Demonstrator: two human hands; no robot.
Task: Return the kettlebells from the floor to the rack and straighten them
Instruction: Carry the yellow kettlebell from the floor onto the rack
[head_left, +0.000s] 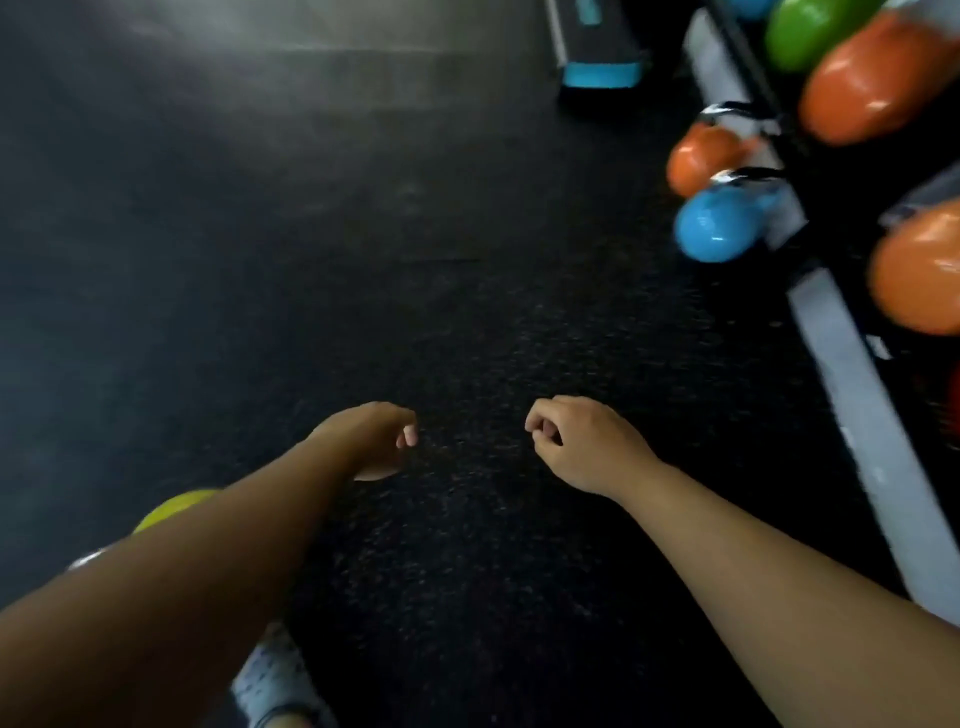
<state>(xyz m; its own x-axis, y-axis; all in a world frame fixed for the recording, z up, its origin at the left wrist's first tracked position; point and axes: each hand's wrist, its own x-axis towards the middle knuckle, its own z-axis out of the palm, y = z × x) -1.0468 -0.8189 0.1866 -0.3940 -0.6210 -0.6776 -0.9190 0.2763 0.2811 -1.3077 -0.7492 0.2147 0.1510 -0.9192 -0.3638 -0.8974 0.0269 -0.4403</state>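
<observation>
My left hand (371, 441) and my right hand (584, 444) hover side by side over the dark floor, fingers loosely curled, nothing in them. A yellow kettlebell (174, 506) lies on the floor at the lower left, mostly hidden behind my left forearm. At the right, a blue kettlebell (719, 223) and an orange kettlebell (701, 156) sit low against the rack (857, 374). On the rack's shelves are a large orange kettlebell (878, 78), a green one (810, 28) and another orange one (919, 270). The picture is blurred by motion.
A black and blue step platform (597, 57) lies on the floor at the top centre. The rack's pale front rail runs along the right edge. My shoe (275, 680) shows at the bottom. Dark speckled rubber floor (311, 234) fills the rest.
</observation>
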